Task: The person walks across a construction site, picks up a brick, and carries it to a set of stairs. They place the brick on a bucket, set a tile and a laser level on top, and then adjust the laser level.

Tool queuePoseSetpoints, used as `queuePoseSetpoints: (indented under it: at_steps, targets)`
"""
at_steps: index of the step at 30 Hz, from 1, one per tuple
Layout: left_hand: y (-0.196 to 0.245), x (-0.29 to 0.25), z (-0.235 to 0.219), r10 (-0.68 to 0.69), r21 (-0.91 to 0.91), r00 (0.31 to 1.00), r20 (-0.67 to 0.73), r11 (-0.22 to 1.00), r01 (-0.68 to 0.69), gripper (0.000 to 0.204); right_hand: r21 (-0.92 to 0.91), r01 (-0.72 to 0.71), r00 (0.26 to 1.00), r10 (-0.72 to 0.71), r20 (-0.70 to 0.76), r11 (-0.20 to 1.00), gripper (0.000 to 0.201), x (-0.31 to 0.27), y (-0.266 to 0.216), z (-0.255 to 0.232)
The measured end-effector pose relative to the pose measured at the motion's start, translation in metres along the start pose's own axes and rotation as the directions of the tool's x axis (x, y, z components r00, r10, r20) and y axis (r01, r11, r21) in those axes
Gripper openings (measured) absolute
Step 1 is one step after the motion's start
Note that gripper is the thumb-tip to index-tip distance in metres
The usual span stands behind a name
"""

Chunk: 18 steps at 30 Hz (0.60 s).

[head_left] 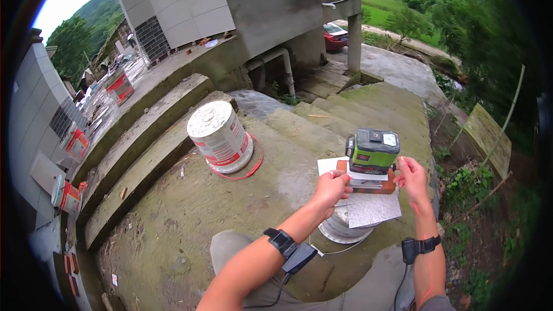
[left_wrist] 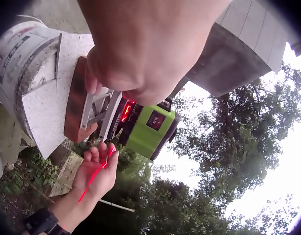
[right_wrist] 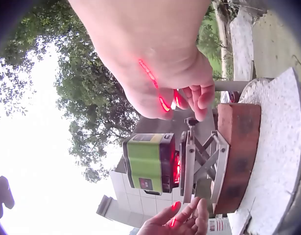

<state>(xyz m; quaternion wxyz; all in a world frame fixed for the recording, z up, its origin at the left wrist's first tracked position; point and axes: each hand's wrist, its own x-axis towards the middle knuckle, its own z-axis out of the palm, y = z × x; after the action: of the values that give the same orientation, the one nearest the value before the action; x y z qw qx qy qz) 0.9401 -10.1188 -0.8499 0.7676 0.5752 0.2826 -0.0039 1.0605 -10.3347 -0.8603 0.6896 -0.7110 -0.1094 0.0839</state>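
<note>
A green and black laser level (head_left: 374, 151) stands on a small metal scissor lift (right_wrist: 202, 164) and projects red light. The lift sits on a red brick (right_wrist: 239, 156), over speckled tile pieces (head_left: 374, 210) on an upturned white bucket (head_left: 344, 227). At the left end of the lift is my left hand (head_left: 332, 191), fingers loosely bent, fingertips right at its plates. My right hand (head_left: 412, 175) hovers by the other end, thumb and bent fingers just off the lift's dark knob (right_wrist: 191, 121). A red laser line crosses the right hand and forearm.
Another upturned bucket (head_left: 219, 135) with a red handle stands on the concrete to the left. Concrete steps (head_left: 150, 167) rise beyond it, with several red-and-white buckets (head_left: 120, 87) further off. Plants (head_left: 469, 196) and a leaning board (head_left: 487, 138) border the right side.
</note>
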Motion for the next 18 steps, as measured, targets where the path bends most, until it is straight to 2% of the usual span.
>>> queuePoseSetpoints:
  at_steps: [1, 5, 7, 11, 13, 16, 18]
  targets:
    - [-0.001, 0.0, -0.001, 0.0, -0.005, 1.0, -0.012, 1.0, 0.0, 0.022, 0.052, -0.056, 0.998, 0.054, 0.035, 0.997, 0.028, -0.001, -0.002, 0.005]
    - [-0.005, 0.005, -0.002, -0.005, -0.012, 0.998, 0.068, 1.0, 0.006, 0.016, 0.043, -0.087, 0.991, 0.082, 0.11, 0.995, 0.027, 0.002, 0.005, 0.005]
    - [-0.007, 0.008, -0.002, 0.016, 0.031, 0.996, 0.092, 0.999, -0.019, 0.017, 0.032, -0.033, 0.99, 0.028, 0.136, 0.999, 0.026, 0.004, 0.009, 0.005]
    - [-0.005, 0.007, -0.002, 0.029, 0.03, 0.994, 0.107, 0.999, -0.032, 0.018, 0.052, -0.077, 0.987, 0.069, 0.146, 0.996, 0.027, 0.011, 0.018, 0.001]
    - [-0.006, 0.008, -0.002, 0.03, 0.038, 0.994, 0.108, 0.999, -0.035, 0.018, -0.005, -0.172, 0.976, 0.171, 0.134, 0.985, 0.032, 0.01, 0.014, 0.002]
    - [-0.006, 0.008, -0.002, 0.035, 0.045, 0.993, 0.113, 0.998, -0.04, 0.018, -0.069, -0.196, 0.973, 0.203, 0.11, 0.978, 0.037, 0.012, 0.013, 0.003]
    - [-0.005, 0.007, -0.002, 0.034, 0.041, 0.992, 0.119, 0.998, -0.039, 0.018, -0.03, -0.214, 0.971, 0.216, 0.105, 0.976, 0.038, 0.007, 0.005, 0.009]
